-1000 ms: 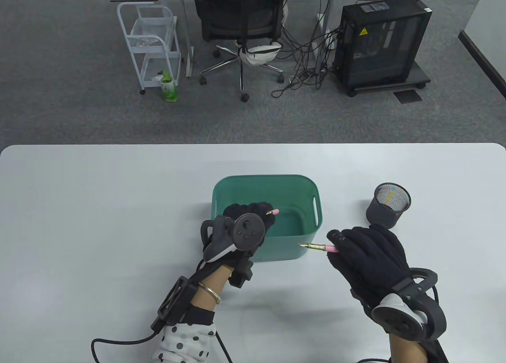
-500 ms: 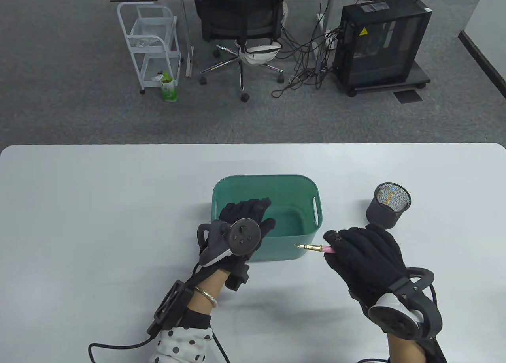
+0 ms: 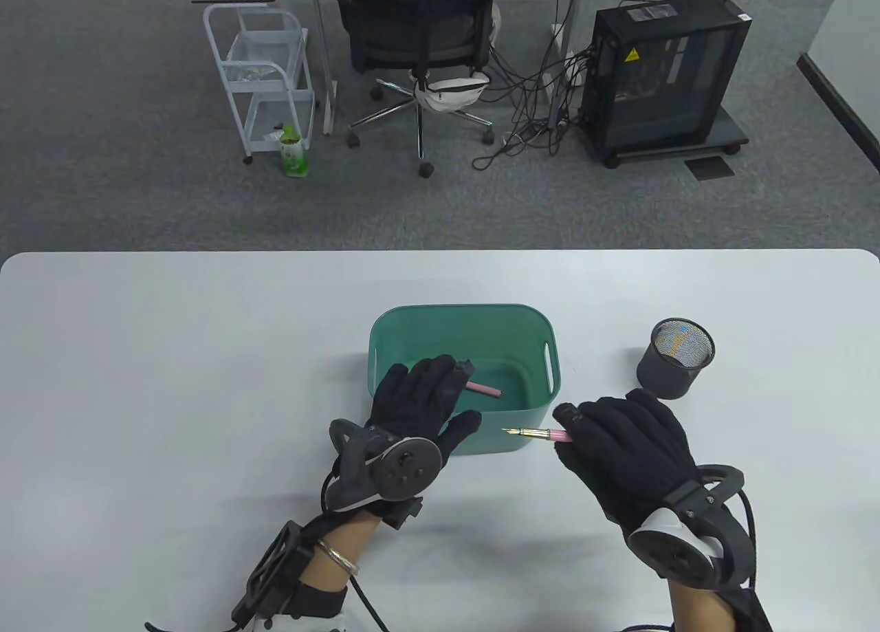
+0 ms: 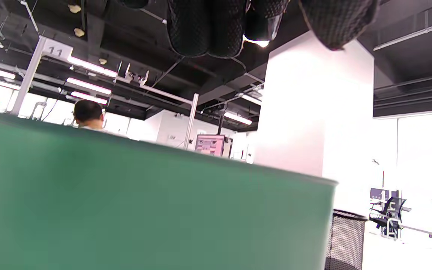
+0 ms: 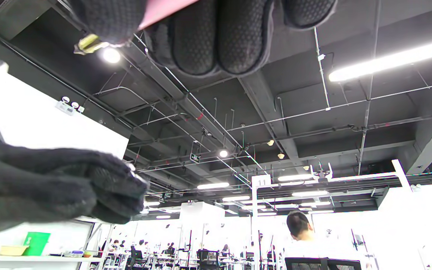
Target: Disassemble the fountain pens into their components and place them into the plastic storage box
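I see the green box (image 3: 522,316) now holding a pink cap (image 3: 483,389), released since earlier. Left hand (image 3: 419,401) spread wide at its 7 o'clock rim; right hand (image 3: 629,446) pinches the nibbed pen (image 3: 540,434).

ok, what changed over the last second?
The left hand let go of the pink pen cap, which now lies in the green box; its fingers spread and the hand drew back toward the person. The right hand holds the pen as before, shifted slightly left. Box and mesh cup unmoved.
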### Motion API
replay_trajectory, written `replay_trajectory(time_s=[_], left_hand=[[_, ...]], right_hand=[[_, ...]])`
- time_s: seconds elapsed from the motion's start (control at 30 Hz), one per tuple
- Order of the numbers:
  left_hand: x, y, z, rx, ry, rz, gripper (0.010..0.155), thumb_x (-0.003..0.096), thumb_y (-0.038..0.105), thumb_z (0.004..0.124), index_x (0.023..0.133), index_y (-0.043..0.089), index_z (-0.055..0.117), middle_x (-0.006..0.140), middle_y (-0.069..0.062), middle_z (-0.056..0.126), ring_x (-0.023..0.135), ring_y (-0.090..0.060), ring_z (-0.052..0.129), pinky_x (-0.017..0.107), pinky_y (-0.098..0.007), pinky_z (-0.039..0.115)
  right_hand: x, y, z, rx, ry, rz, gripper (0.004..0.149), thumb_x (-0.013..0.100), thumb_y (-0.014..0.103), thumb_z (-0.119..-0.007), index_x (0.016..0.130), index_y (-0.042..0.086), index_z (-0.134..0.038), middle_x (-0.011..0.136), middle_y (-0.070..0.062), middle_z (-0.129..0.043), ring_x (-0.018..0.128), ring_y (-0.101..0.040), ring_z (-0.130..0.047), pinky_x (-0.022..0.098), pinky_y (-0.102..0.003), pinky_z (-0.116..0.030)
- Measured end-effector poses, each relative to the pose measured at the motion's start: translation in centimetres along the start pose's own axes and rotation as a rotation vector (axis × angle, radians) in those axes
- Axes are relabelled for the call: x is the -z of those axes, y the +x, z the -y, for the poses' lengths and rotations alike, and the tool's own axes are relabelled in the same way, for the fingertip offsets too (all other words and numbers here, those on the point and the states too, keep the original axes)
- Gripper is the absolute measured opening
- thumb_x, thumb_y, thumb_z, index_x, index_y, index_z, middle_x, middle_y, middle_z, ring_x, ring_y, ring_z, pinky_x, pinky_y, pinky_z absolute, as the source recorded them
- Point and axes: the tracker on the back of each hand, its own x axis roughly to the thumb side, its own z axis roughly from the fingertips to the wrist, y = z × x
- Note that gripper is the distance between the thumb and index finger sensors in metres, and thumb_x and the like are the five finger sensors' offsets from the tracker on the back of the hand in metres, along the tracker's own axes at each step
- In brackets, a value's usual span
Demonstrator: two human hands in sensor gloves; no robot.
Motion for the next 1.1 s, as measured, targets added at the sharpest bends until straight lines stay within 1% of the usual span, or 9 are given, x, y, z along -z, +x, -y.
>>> replay_trajectory(time_s=[0.23,0.53,0.83,1.1], left_hand=[[-1.9,1.1,-1.5,-0.018,0.077,0.056,0.065,0.0668,0.053,0.067,0.119,0.014,0.061,0.121,-0.015,0.071,0.11,-0.035,0.07,0.085,-0.059,0.046],[-3.2,1.6,-2.4,-0.008,0.116,0.098,0.065,0.0667,0.053,0.067,0.119,0.014,0.061,0.121,-0.015,0.071,0.11,-0.036,0.07,0.085,-0.06,0.046],[-3.6,1.5,-2.9,-0.026,0.128,0.116,0.065,0.0667,0.053,0.067,0.119,0.014,0.062,0.121,-0.015,0.072,0.11,-0.036,0.07,0.085,-0.06,0.046],[-3.7,2.0,-2.7,-0.014,0.128,0.152,0.065,0.0666,0.053,0.067,0.118,0.014,0.063,0.12,-0.015,0.072,0.109,-0.035,0.071,0.086,-0.058,0.047]], right_hand=[[0.0,0.2,-0.3,-0.006,0.015,0.008,0.043,0.053,0.052,-0.073,0.09,0.034,-0.085,0.083,0.01,-0.089,0.08,-0.013,-0.087,0.076,-0.048,-0.062],[0.1,0.5,-0.9,-0.02,0.048,0.023,0.044,0.053,0.052,-0.073,0.09,0.034,-0.085,0.083,0.01,-0.089,0.08,-0.013,-0.087,0.076,-0.048,-0.062],[0.1,1.0,-1.6,-0.035,0.078,0.039,0.044,0.052,0.052,-0.073,0.09,0.034,-0.085,0.083,0.01,-0.089,0.08,-0.013,-0.087,0.076,-0.048,-0.062],[0.0,1.5,-2.1,-0.03,0.101,0.059,0.044,0.052,0.053,-0.073,0.09,0.034,-0.085,0.084,0.01,-0.089,0.08,-0.013,-0.087,0.076,-0.048,-0.062]])
